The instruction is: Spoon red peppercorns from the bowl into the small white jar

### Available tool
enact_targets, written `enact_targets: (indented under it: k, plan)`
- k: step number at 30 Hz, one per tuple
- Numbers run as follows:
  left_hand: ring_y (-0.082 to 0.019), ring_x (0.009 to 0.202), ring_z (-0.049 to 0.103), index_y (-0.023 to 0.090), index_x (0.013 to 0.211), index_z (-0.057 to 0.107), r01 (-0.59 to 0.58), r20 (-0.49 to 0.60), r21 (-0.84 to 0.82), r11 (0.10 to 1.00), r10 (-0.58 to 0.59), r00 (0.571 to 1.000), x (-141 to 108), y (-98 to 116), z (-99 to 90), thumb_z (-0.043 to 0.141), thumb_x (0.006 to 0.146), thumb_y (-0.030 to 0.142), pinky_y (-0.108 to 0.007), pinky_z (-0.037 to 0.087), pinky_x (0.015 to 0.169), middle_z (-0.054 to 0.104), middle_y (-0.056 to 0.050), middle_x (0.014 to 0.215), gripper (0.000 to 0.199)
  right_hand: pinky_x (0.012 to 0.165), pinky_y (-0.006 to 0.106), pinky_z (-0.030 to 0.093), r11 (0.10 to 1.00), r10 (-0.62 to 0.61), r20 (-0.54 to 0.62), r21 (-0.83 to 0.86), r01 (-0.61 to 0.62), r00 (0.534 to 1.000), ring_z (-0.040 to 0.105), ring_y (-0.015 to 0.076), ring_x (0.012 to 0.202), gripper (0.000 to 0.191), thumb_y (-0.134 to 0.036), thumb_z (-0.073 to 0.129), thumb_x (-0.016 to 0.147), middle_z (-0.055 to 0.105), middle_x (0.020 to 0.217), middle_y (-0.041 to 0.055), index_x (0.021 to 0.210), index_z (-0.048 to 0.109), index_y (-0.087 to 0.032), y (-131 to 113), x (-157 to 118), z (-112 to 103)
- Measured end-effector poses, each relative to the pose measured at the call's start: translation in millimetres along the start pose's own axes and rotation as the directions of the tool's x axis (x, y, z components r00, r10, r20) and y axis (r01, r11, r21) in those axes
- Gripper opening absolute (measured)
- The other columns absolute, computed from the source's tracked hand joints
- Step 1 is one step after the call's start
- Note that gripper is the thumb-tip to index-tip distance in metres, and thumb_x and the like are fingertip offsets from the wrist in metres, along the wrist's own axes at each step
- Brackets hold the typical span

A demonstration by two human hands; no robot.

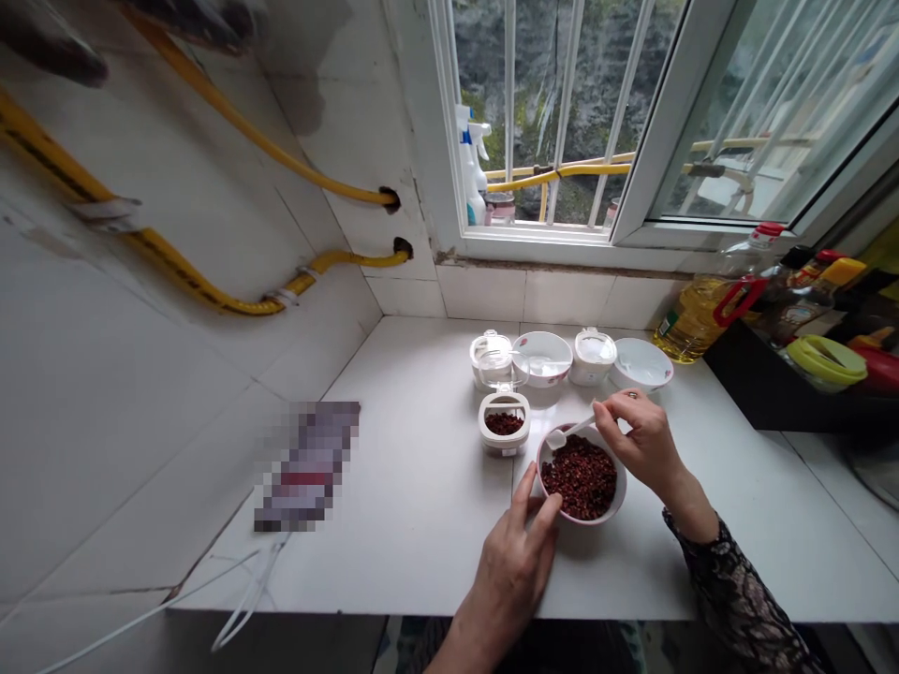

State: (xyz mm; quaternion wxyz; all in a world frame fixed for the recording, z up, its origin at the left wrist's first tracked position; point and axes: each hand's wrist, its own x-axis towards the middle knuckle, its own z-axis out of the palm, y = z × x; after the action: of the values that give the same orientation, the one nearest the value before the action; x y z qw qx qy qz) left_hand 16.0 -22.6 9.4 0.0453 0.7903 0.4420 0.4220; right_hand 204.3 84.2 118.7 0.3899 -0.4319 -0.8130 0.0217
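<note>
A white bowl [621, 496] with a pink rim stands on the counter, filled with what look like dark red Sichuan peppercorns [584, 476]. My left hand [516, 552] steadies it, thumb and fingers against its near left rim. Pinched in my right hand [642, 440] is the handle of a small white spoon [559, 438]. The spoon's head is at the bowl's far left edge, above the peppercorns, and no load shows clearly in it. Just left of the bowl, a small seasoning jar [504, 445] has its clear lid raised, with more of the red spice inside.
Behind are two lidded seasoning jars [484, 348] [594, 354] and two white bowls [542, 360] [641, 365]. An oil bottle [692, 318] and a black box [744, 379] of condiments stand right. A blurred packet [309, 468] and white cable [245, 599] lie left.
</note>
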Motion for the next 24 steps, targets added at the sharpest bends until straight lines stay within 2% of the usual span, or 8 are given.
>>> enact_targets:
  k: [2, 6, 10, 16, 21, 24]
  plan:
    - [-0.022, 0.110, 0.067, 0.016, 0.131, 0.050, -0.005, -0.005, 0.007, 1.000, 0.005, 1.000, 0.3, 0.0, -0.2, 0.044, 0.093, 0.005, -0.031, 0.059, 0.088, 0.041, -0.024, 0.149, 0.039, 0.066, 0.030, 0.037, 1.000, 0.000, 0.080, -0.020, 0.002, 0.997, 0.039, 0.0130, 0.051, 0.040, -0.027, 0.046, 0.096, 0.046, 0.050, -0.0027, 0.056, 0.043, -0.022, 6.3, -6.5, 3.4]
    - [-0.021, 0.110, 0.067, 0.015, 0.131, 0.050, -0.003, 0.002, 0.006, 1.000, 0.003, 1.000, 0.2, -0.2, -0.5, 0.044, 0.093, 0.004, -0.029, 0.059, 0.086, 0.041, -0.024, 0.149, 0.040, 0.069, 0.031, 0.034, 0.996, -0.048, 0.164, -0.064, 0.059, 0.985, 0.040, 0.0124, 0.051, 0.038, -0.024, 0.046, 0.096, 0.053, 0.053, -0.0011, 0.058, 0.048, -0.021, 7.3, -15.5, 16.4]
    - [-0.022, 0.110, 0.067, 0.015, 0.130, 0.050, -0.002, 0.005, 0.011, 1.000, 0.002, 1.000, 0.1, 0.4, -0.7, 0.044, 0.093, 0.003, -0.030, 0.059, 0.086, 0.042, -0.025, 0.147, 0.039, 0.067, 0.029, 0.033, 0.999, -0.042, 0.207, 0.025, 0.038, 0.977, 0.037, 0.0110, 0.049, 0.040, -0.025, 0.045, 0.097, 0.052, 0.051, -0.0026, 0.058, 0.047, -0.020, 1.6, -18.3, 23.1]
    - [-0.021, 0.108, 0.068, 0.016, 0.130, 0.050, 0.000, -0.003, 0.010, 1.000, 0.000, 1.000, 0.9, 1.1, -0.2, 0.044, 0.093, 0.004, -0.029, 0.059, 0.085, 0.044, -0.025, 0.147, 0.039, 0.059, 0.028, 0.033, 0.967, 0.187, 0.176, 0.141, -0.212, 0.967, 0.036, 0.0120, 0.050, 0.046, -0.036, 0.048, 0.094, 0.042, 0.047, -0.0037, 0.051, 0.038, -0.021, 3.9, -19.4, 18.7]
    - [-0.022, 0.110, 0.068, 0.017, 0.130, 0.049, 0.010, -0.004, 0.010, 1.000, -0.010, 1.000, 1.5, 1.1, -0.3, 0.043, 0.093, 0.005, -0.031, 0.059, 0.086, 0.043, -0.024, 0.149, 0.039, 0.052, 0.026, 0.029, 0.860, 0.369, 0.228, 0.285, -0.424, 0.901, 0.033, 0.0116, 0.051, 0.051, -0.049, 0.049, 0.090, 0.034, 0.049, -0.0036, 0.050, 0.039, -0.021, 4.3, -18.5, 14.7]
    - [-0.022, 0.109, 0.068, 0.017, 0.130, 0.049, 0.009, 0.001, 0.007, 1.000, -0.009, 1.000, 1.3, 1.2, -0.3, 0.043, 0.093, 0.005, -0.031, 0.059, 0.085, 0.042, -0.025, 0.149, 0.039, 0.048, 0.026, 0.026, 0.783, 0.431, 0.255, 0.370, -0.499, 0.865, 0.031, 0.0107, 0.050, 0.052, -0.056, 0.052, 0.087, 0.033, 0.050, -0.0035, 0.050, 0.040, -0.021, 5.0, -17.4, 14.4]
